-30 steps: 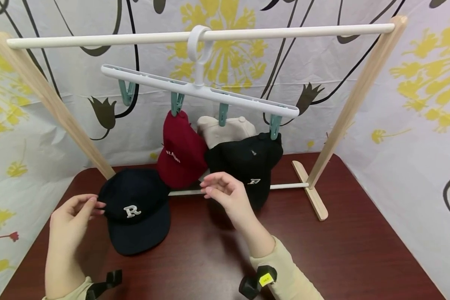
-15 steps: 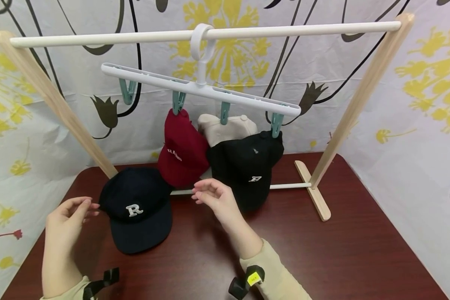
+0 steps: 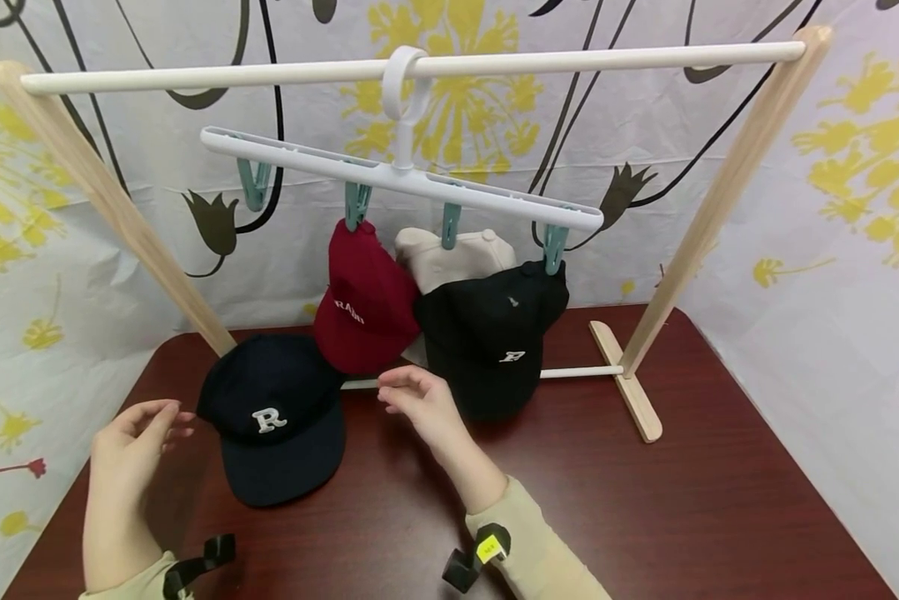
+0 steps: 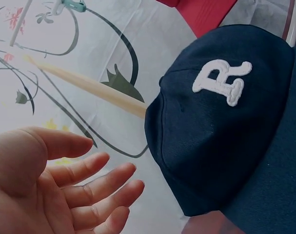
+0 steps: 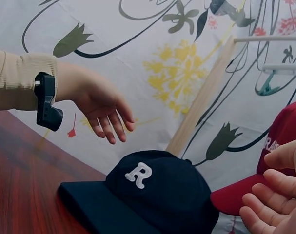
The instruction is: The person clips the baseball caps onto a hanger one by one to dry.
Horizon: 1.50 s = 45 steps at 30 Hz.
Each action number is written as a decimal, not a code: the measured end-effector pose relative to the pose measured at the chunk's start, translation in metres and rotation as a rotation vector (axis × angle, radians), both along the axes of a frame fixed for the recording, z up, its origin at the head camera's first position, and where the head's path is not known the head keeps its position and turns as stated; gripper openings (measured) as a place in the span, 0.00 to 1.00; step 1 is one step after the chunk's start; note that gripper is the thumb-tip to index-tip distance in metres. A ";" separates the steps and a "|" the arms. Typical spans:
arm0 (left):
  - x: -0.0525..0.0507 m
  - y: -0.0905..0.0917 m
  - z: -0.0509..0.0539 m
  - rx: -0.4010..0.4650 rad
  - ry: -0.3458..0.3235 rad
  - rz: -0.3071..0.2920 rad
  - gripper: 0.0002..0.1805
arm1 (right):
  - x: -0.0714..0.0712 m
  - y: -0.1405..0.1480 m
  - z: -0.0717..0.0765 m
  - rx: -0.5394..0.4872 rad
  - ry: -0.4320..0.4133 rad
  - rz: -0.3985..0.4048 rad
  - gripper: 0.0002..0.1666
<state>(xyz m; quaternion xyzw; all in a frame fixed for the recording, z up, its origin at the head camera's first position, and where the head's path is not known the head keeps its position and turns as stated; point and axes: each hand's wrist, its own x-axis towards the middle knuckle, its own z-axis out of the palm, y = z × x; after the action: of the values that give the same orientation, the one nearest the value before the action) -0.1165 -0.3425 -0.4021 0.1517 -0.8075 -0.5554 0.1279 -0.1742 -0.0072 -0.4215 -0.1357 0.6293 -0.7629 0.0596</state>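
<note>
On the left of the table lies a navy cap (image 3: 272, 421) with a white R, its brim toward the viewer. My left hand (image 3: 128, 467) hovers at its left side, fingers loosely bent and holding nothing; the left wrist view shows a gap between fingers and cap (image 4: 221, 122). My right hand (image 3: 427, 408), also holding nothing, is in front of the red cap (image 3: 362, 308) and the black cap (image 3: 486, 333). A white clip hanger (image 3: 400, 177) tilts down to the right; its clips carry the red, beige (image 3: 456, 257) and black caps. Its leftmost clip (image 3: 254, 183) holds nothing.
A white rod (image 3: 606, 60) on wooden posts (image 3: 719, 200) bears the hanger. A wooden foot (image 3: 626, 383) and a low white crossbar (image 3: 580, 372) stand on the dark red table (image 3: 681, 500). A patterned sheet (image 3: 854, 317) hangs behind and around the sides.
My right hand has moved left and slightly down, away from the black cap. My left hand has drawn slightly back from the navy cap. The caps stay put apart from a small view shift.
</note>
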 end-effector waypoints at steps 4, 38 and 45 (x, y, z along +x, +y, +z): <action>-0.001 -0.002 -0.003 0.018 -0.007 -0.008 0.04 | -0.001 -0.006 -0.006 0.014 -0.024 -0.005 0.13; -0.020 -0.004 -0.026 -0.081 -0.384 -0.245 0.48 | -0.002 -0.024 -0.055 0.107 -0.270 0.156 0.27; -0.024 -0.002 -0.030 -0.076 -0.418 -0.286 0.49 | 0.000 -0.023 -0.066 0.032 -0.322 0.290 0.33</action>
<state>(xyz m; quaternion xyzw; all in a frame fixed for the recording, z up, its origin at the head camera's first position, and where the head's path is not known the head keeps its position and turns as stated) -0.1403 -0.3443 -0.4321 0.1427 -0.8499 -0.4938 -0.1158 -0.1742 -0.0301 -0.4872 -0.1002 0.5977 -0.7481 0.2704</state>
